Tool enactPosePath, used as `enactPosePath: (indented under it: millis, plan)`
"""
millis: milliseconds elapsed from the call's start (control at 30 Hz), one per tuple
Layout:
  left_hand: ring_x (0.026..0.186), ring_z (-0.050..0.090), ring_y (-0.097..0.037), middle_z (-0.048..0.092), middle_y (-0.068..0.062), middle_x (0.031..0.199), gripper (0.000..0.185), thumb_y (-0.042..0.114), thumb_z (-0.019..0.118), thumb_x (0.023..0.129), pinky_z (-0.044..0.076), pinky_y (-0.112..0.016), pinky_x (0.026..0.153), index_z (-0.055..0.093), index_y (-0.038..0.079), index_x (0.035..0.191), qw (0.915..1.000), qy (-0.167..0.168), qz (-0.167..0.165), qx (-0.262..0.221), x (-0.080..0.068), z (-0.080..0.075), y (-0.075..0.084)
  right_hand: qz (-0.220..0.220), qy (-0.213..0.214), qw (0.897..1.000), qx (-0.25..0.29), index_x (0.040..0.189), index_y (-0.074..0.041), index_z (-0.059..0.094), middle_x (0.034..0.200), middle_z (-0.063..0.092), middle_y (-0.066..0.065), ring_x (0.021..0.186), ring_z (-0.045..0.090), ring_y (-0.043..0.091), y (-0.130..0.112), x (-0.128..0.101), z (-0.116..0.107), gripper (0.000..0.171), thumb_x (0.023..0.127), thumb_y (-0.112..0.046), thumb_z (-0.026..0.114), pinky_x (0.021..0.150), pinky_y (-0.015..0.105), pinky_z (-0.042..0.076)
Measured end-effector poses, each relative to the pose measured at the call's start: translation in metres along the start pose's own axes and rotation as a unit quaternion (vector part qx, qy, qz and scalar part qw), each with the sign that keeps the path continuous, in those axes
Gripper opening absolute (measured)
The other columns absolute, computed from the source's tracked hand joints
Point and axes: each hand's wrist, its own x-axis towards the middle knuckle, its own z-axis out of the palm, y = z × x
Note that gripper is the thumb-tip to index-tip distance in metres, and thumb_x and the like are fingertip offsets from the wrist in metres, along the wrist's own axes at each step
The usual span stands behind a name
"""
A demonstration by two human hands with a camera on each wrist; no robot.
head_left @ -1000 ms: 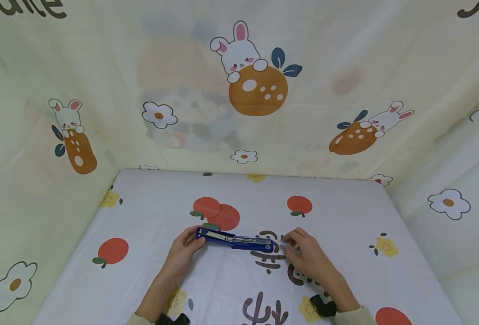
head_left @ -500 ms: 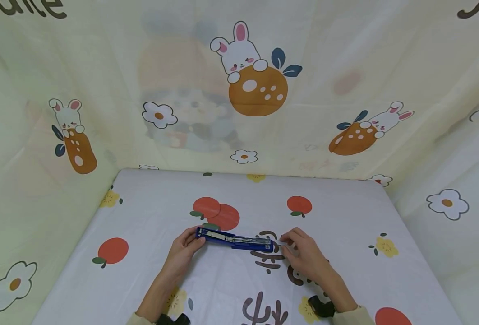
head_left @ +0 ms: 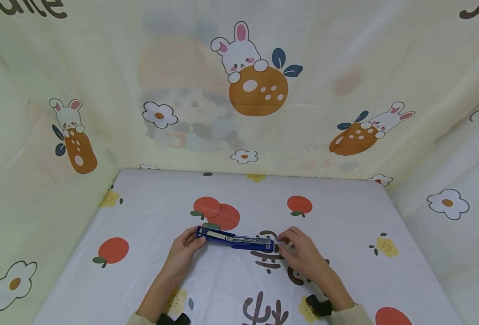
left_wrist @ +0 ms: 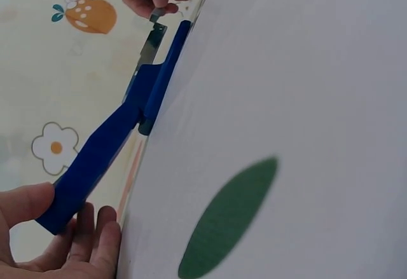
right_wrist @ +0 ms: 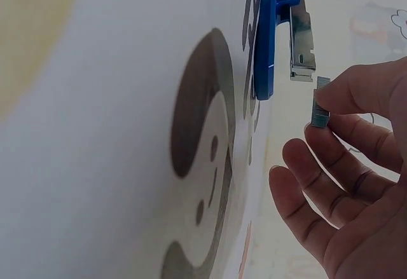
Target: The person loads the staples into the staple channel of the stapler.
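A blue stapler lies spread wide at the middle of the table, its metal staple channel exposed. My left hand grips the end of its top cover, thumb on one side and fingers on the other. My right hand pinches a short strip of staples between thumb and fingers. In the right wrist view the strip is just off the tip of the channel, with a small gap between them. The other fingers of the right hand are loosely bent and hold nothing.
A white cloth with printed fruit and flowers covers the table. Pale curtains with rabbit prints hang at the back and both sides. A black band sits at the right wrist.
My right hand has shifted slightly left, bringing the staple strip closer to the stapler's end. The left hand and stapler have stayed where they were.
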Motion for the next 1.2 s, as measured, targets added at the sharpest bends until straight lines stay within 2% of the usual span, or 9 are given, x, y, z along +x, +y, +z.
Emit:
enactPosePath:
  millis: [467,833,1200]
  plan:
    - [0.123,0.061,-0.008,0.058,-0.023,0.151,0.053,0.01,0.064,0.105,0.053,-0.014,0.096,0.048,-0.001,0.154,1.0,-0.002,-0.004,0.001,0.001,-0.001,0.0,-0.012,-0.009,1.0,0.009,0.108,-0.014,0.074,0.105,0.067,-0.003,0.094,0.066,0.014,-0.006,0.006,0.002,0.022,0.091,-0.003,0.08,0.079,0.026,0.061]
    - [0.118,0.062,-0.004,0.06,-0.023,0.149,0.051,0.01,0.065,0.104,0.053,-0.013,0.095,0.05,-0.001,0.152,1.0,-0.001,0.002,0.002,0.002,-0.001,-0.002,-0.032,-0.01,0.999,0.015,0.109,-0.013,0.074,0.106,0.066,-0.003,0.094,0.069,0.013,-0.008,0.011,0.008,0.02,0.092,-0.006,0.081,0.081,0.027,0.063]
    - [0.125,0.06,-0.011,0.06,-0.02,0.15,0.051,0.012,0.065,0.105,0.053,-0.012,0.096,0.05,0.001,0.152,1.0,-0.002,-0.003,0.004,0.003,-0.002,-0.003,-0.042,-0.007,0.999,0.02,0.108,-0.013,0.074,0.104,0.066,-0.004,0.091,0.067,0.01,-0.011,0.014,0.012,0.02,0.091,-0.005,0.081,0.079,0.026,0.062]
